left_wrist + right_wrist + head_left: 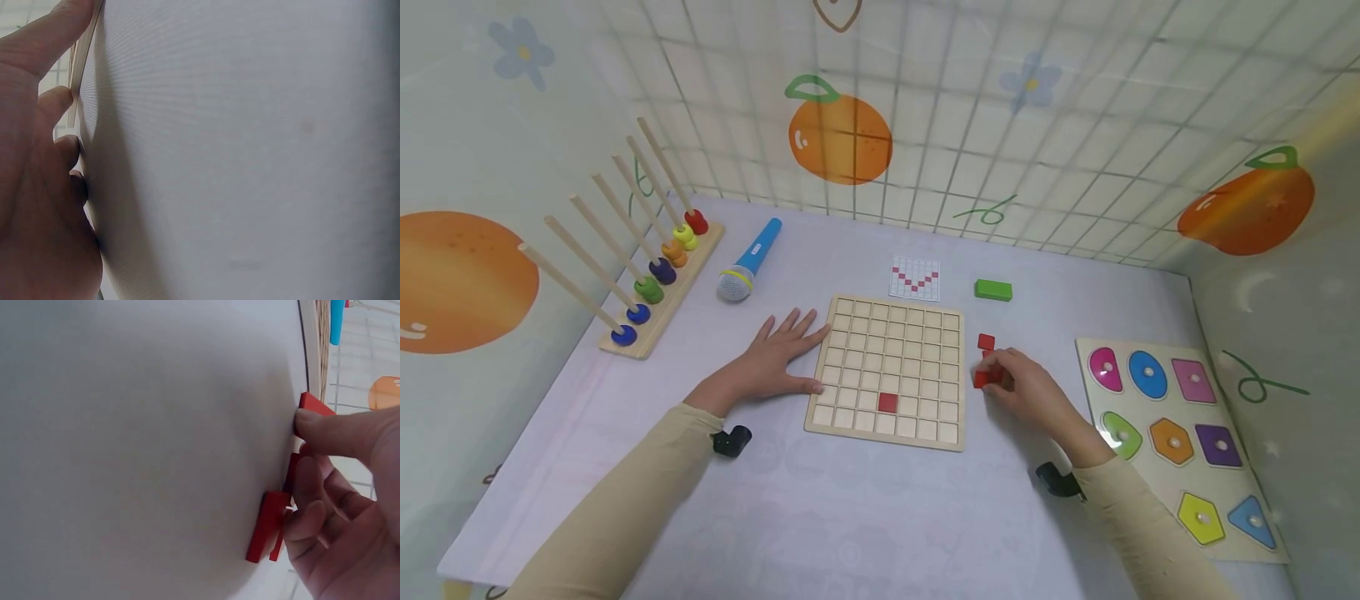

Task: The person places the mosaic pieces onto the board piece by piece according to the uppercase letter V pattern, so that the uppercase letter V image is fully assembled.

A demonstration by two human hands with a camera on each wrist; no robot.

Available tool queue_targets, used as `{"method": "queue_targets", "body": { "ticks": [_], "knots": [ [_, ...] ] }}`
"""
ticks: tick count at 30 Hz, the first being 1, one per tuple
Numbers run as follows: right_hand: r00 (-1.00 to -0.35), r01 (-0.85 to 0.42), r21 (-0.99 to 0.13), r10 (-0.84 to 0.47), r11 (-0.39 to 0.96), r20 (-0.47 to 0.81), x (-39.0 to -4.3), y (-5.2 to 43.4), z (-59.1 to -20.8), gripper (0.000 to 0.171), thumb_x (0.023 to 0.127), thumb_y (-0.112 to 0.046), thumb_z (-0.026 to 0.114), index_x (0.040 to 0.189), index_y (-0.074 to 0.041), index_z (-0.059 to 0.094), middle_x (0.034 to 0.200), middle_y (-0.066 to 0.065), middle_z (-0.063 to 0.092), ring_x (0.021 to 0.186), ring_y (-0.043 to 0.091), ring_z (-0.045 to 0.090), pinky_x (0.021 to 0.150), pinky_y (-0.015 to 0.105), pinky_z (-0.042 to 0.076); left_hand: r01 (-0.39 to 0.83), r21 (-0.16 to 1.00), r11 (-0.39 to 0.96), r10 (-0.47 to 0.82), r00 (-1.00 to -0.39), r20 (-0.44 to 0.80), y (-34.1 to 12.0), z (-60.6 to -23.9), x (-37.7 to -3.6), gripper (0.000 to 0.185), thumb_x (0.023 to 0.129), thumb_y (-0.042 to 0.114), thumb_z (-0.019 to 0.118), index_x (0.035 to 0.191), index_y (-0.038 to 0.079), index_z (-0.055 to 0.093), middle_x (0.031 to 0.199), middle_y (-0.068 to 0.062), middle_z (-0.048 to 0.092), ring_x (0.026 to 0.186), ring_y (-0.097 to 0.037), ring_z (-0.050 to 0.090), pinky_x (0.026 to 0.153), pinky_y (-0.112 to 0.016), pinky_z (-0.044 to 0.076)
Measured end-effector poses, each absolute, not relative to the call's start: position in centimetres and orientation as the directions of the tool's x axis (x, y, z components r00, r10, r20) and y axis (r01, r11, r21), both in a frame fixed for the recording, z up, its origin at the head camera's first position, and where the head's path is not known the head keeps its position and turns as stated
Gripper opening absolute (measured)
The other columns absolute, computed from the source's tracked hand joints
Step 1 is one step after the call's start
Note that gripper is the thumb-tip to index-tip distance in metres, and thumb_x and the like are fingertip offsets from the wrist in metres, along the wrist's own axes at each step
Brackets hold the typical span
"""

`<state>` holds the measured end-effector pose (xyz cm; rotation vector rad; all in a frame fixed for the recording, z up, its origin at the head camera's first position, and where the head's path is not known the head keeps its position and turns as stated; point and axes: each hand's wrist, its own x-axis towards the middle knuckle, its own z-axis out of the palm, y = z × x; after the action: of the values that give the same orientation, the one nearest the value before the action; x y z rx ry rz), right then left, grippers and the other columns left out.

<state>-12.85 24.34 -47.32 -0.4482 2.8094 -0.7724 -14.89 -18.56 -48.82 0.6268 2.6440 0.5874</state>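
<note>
Pinching red tiles [987, 377] right of the board [887, 372], right hand [1026, 387]; left hand [772, 358] flat, fingers spread, at board's left edge.

Grid board [887, 375]: pale unfinished-looking wood, matt, with shallow square cells. Red tiles [987, 377] beside it, pinched by the right hand [1030, 390]: painted, smooth, slightly satin; the same finish shows on the red tile [887, 402] seated in the board. Bench [850, 517]: covered in a matt pale lilac sheet, fine-textured in the left wrist view [250, 156]. Peg rack [658, 279]: bare wooden base and rods, with glossy painted beads. Microphone [748, 262]: smooth blue plastic handle, grey mesh head. Pattern card [914, 278]: flat printed paper. Green block [993, 290]: matt paint. Shape puzzle [1180, 433]: light wood with brightly painted pieces.
</note>
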Motion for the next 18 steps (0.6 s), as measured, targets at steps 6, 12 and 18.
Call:
{"method": "queue_targets", "body": {
  "ticks": [6,12,18],
  "knots": [
    [-0.933,-0.257,-0.517,-0.349,0.817,-0.089,-12.81,24.42,-47.56,0.033,0.086,-0.004,0.081,0.113,-0.017,0.065,0.103,0.002,0.065,0.09,0.021,0.057,0.08,0.036,0.057,0.342,0.465,0.817,0.489,-0.837,-0.244,-18.61,-49.05,-14.9,0.102,0.085,0.065,0.071,0.164,0.023,0.022,0.171,-0.009,0.003,0.156,-0.032,-0.009,0.123,-0.053,-0.013],
    [-0.932,-0.264,-0.518,-0.354,0.814,-0.082,-12.74,24.41,-47.58,0.031,0.088,-0.004,0.079,0.113,-0.016,0.067,0.102,0.002,0.067,0.089,0.02,0.057,0.081,0.037,0.056,0.344,0.471,0.813,0.493,-0.836,-0.241,-18.58,-48.94,-14.84,0.102,0.085,0.065,0.071,0.164,0.023,0.022,0.171,-0.009,0.003,0.156,-0.032,-0.009,0.123,-0.054,-0.013],
    [-0.932,-0.243,-0.54,-0.349,0.806,-0.101,-12.63,24.35,-47.24,0.028,0.091,-0.009,0.077,0.117,-0.016,0.069,0.108,0.002,0.071,0.094,0.021,0.062,0.087,0.041,0.059,0.346,0.469,0.812,0.493,-0.837,-0.236,-18.53,-48.86,-14.84,0.102,0.084,0.065,0.072,0.164,0.023,0.022,0.171,-0.009,0.004,0.156,-0.032,-0.008,0.123,-0.054,-0.013]
  ]
}}
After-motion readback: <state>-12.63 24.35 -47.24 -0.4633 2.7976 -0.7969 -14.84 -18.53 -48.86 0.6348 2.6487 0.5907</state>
